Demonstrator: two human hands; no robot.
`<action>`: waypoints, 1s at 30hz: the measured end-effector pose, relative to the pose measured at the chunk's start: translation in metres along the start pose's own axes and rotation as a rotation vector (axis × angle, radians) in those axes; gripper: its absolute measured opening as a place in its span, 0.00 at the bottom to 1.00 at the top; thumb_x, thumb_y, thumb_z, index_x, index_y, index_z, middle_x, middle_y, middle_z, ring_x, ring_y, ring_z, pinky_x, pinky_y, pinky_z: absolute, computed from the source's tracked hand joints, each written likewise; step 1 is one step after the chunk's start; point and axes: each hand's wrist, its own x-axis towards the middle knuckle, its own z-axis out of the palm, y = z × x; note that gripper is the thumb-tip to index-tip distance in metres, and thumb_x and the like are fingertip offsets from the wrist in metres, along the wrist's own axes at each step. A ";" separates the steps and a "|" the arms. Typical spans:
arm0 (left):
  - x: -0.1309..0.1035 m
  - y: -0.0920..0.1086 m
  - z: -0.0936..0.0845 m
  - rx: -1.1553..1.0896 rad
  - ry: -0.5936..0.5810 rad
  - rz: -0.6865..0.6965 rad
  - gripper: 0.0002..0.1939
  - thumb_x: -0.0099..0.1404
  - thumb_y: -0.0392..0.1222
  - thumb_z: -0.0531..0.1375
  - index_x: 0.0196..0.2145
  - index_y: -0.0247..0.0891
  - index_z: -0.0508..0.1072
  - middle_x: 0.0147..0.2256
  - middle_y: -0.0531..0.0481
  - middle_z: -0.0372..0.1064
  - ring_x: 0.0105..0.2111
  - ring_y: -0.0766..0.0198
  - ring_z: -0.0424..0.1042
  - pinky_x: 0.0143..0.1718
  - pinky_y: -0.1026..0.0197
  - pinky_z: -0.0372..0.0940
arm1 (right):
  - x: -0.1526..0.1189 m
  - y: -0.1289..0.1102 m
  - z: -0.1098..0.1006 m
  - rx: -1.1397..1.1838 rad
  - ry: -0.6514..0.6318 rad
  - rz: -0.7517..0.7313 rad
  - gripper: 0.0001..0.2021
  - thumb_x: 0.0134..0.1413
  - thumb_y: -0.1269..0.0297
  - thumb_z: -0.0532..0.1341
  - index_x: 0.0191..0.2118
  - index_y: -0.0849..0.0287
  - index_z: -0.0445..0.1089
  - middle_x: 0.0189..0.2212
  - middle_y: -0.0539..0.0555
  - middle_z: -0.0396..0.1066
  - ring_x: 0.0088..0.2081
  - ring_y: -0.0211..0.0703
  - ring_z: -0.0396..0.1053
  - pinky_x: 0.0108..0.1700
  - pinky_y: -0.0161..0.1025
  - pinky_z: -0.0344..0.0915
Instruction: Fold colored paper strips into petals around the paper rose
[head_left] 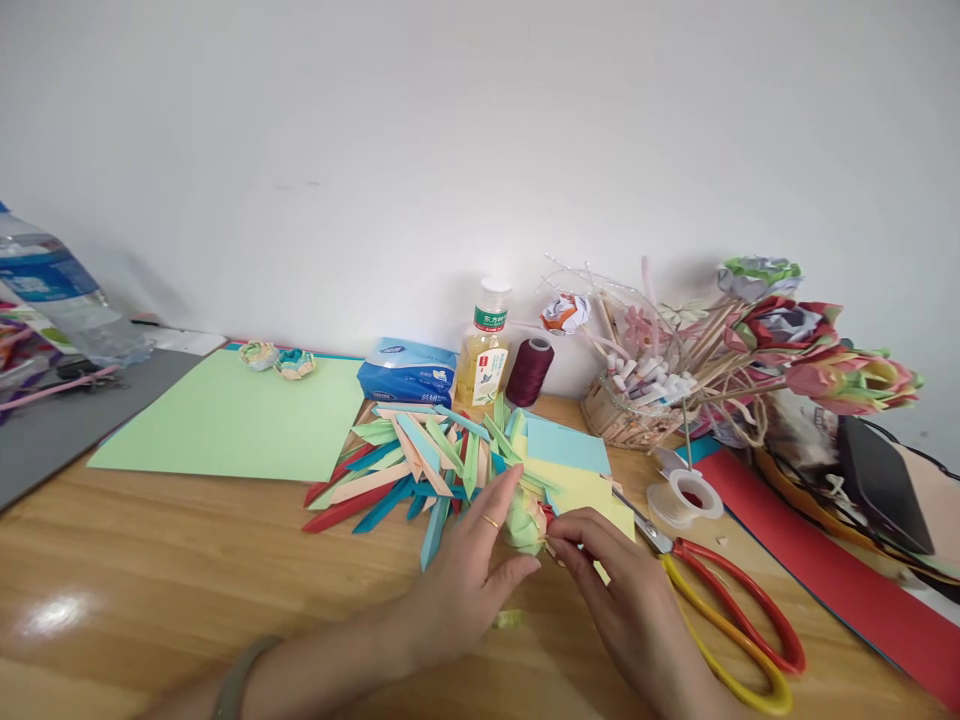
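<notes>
A small paper flower (527, 524), light green with some peach and red, is between my two hands. My right hand (611, 565) pinches its right edge between thumb and fingertips. On the flower's left side is my left hand (480, 560), thumb and fingers apart; whether its fingertips touch the flower cannot be made out. A ring and a wristband show on the left arm. Just behind lies a loose heap of folded paper strips (409, 465) in red, blue, green and peach. Yellow paper sheets (581, 487) lie beyond the flower, beside a light blue sheet (568, 443).
Scissors (731, 610) with red and yellow handles rest right of my hands, near a white spool (684, 498). Behind stand a tissue pack (409, 372), a bottle (486, 350), maroon thread (529, 372) and a basket (622, 415) of paper flowers. Green paper (240, 420) lies left.
</notes>
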 end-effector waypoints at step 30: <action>-0.001 -0.005 -0.003 -0.015 -0.059 0.070 0.35 0.65 0.40 0.54 0.65 0.46 0.41 0.66 0.47 0.41 0.66 0.54 0.41 0.64 0.46 0.42 | -0.001 0.002 -0.005 0.039 -0.065 -0.014 0.06 0.61 0.71 0.54 0.33 0.56 0.66 0.29 0.51 0.71 0.30 0.39 0.70 0.33 0.33 0.66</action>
